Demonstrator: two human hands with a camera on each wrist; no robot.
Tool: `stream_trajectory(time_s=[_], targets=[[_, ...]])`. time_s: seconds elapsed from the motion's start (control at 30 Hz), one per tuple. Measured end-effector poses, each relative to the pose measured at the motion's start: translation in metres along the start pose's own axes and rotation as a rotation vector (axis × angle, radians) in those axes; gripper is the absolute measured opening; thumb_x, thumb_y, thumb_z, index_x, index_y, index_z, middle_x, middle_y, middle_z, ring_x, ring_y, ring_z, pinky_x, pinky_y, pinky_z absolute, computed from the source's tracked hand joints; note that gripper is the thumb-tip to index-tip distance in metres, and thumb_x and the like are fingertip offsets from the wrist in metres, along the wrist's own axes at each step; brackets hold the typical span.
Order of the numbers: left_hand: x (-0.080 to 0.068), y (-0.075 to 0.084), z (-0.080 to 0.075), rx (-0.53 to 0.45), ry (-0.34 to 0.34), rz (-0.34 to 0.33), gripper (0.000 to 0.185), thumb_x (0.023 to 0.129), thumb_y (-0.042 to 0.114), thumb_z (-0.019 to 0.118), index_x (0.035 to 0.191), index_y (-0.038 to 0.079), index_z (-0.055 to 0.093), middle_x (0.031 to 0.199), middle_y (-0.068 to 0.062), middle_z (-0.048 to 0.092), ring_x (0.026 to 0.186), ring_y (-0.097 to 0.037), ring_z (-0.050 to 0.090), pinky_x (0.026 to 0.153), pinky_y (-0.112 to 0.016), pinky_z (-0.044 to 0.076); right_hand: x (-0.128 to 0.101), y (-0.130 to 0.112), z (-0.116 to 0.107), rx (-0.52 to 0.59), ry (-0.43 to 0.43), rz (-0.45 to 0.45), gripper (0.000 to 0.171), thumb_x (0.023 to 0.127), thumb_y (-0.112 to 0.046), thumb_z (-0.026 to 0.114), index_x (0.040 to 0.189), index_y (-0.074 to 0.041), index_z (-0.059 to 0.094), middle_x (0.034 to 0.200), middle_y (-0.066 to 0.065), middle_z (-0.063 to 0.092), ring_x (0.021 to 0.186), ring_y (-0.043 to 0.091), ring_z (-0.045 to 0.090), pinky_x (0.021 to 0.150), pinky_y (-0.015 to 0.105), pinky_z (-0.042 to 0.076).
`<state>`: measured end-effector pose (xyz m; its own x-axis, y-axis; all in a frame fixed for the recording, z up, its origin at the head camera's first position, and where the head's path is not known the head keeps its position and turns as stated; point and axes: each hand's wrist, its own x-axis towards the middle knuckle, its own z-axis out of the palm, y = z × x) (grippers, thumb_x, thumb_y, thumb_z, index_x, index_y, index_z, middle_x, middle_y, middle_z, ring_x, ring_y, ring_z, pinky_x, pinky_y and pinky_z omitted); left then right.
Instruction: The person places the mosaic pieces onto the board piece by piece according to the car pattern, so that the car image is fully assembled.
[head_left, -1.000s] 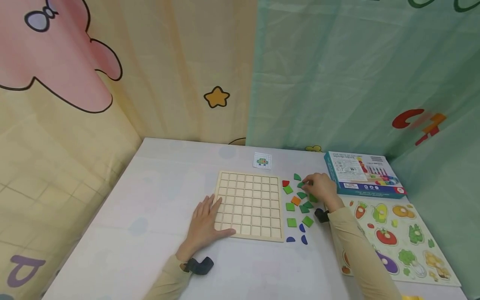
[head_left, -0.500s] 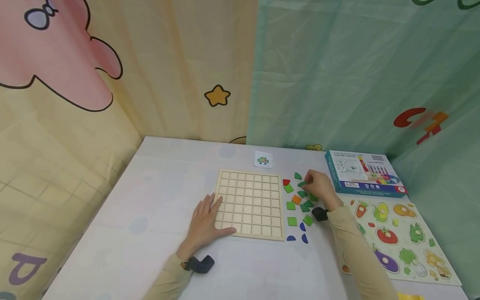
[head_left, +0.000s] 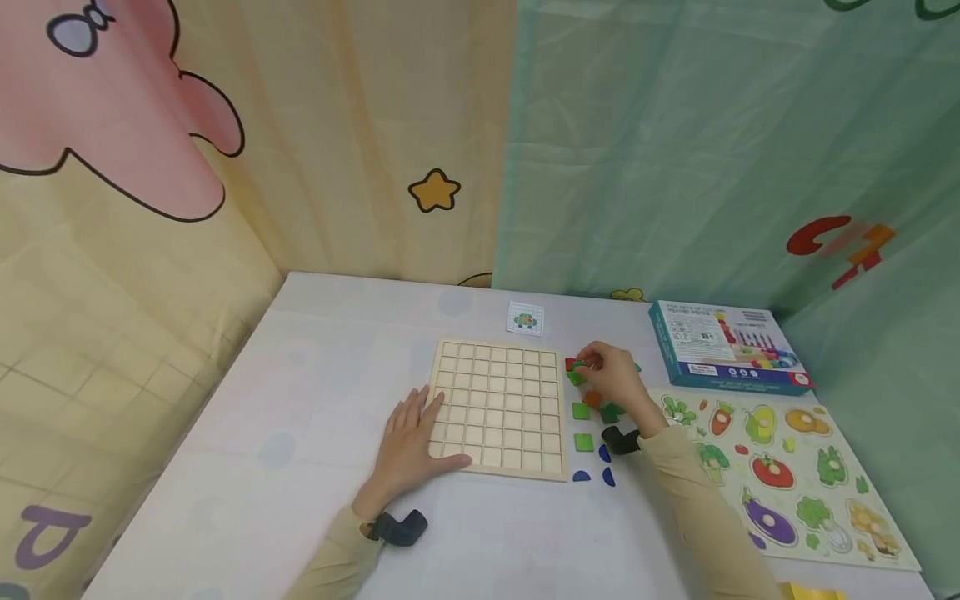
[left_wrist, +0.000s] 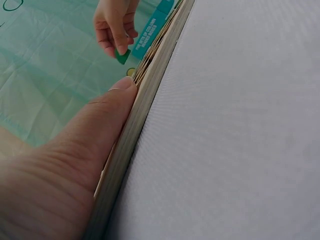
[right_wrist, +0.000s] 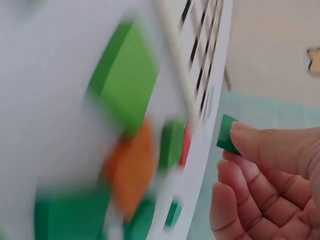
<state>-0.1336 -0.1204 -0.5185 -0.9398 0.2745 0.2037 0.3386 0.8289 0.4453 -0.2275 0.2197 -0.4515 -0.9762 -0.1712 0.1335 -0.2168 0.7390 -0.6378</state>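
Observation:
A wooden grid board (head_left: 495, 408) with empty square cells lies on the white table (head_left: 300, 400). My left hand (head_left: 408, 446) rests flat on its near left corner; in the left wrist view the thumb (left_wrist: 100, 125) lies along the board's edge (left_wrist: 150, 100). My right hand (head_left: 600, 367) hovers just right of the board over loose pieces, pinching a small dark green piece (right_wrist: 227, 134) that also shows in the left wrist view (left_wrist: 121, 56). Below it lie a red piece (head_left: 570, 363), an orange piece (head_left: 592, 399), green squares (head_left: 582, 442) and blue pieces (head_left: 582, 477).
A small picture card (head_left: 525, 320) lies behind the board. A teal box (head_left: 727, 346) sits at the back right, and a vegetable peg puzzle (head_left: 787, 475) lies in front of it. Curtains close off the back and both sides of the table.
My right hand has lifted a dark green piece from the loose pile and moved left toward the board's right edge. The left hand has stayed on the board.

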Motion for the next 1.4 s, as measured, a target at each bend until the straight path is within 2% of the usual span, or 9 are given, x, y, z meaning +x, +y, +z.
stream_trajectory(time_s=[0.27,0.6,1.03,1.4], targets=[[0.002,0.001,0.000,-0.004,-0.016,-0.003,0.110,0.068,0.070,0.068,0.149,0.005,0.029,0.154,-0.018,0.017,0.142,-0.032,0.009,0.113,-0.047,0.008,0.010,-0.039,0.031,0.098,-0.110,-0.055,0.011,0.082,-0.010,0.075,0.085,-0.006,0.065,0.074,0.001,0.060,0.063,0.017,0.050,0.055,0.030,0.042],[0.002,0.001,0.000,0.006,-0.006,0.005,0.109,0.069,0.069,0.068,0.148,0.005,0.030,0.154,-0.019,0.019,0.141,-0.034,0.011,0.112,-0.048,0.011,0.021,-0.071,0.069,0.106,-0.167,-0.092,0.004,0.083,-0.014,0.074,0.085,-0.011,0.072,0.076,-0.005,0.063,0.065,0.013,0.054,0.056,0.027,0.045],[0.000,0.000,-0.002,-0.007,-0.003,0.003,0.109,0.069,0.070,0.067,0.148,0.006,0.031,0.153,-0.018,0.020,0.141,-0.033,0.011,0.112,-0.048,0.011,0.031,-0.085,0.092,0.058,-0.203,-0.085,0.004,0.083,-0.014,0.074,0.086,-0.013,0.071,0.075,-0.006,0.062,0.065,0.010,0.055,0.057,0.026,0.045],[0.000,-0.002,0.001,-0.002,0.014,0.019,0.108,0.070,0.072,0.065,0.148,0.006,0.031,0.152,-0.019,0.022,0.140,-0.034,0.013,0.111,-0.048,0.012,0.032,-0.086,0.096,0.023,-0.228,-0.077,0.004,0.085,-0.016,0.072,0.088,-0.013,0.072,0.075,-0.006,0.061,0.067,0.011,0.055,0.060,0.027,0.046]])
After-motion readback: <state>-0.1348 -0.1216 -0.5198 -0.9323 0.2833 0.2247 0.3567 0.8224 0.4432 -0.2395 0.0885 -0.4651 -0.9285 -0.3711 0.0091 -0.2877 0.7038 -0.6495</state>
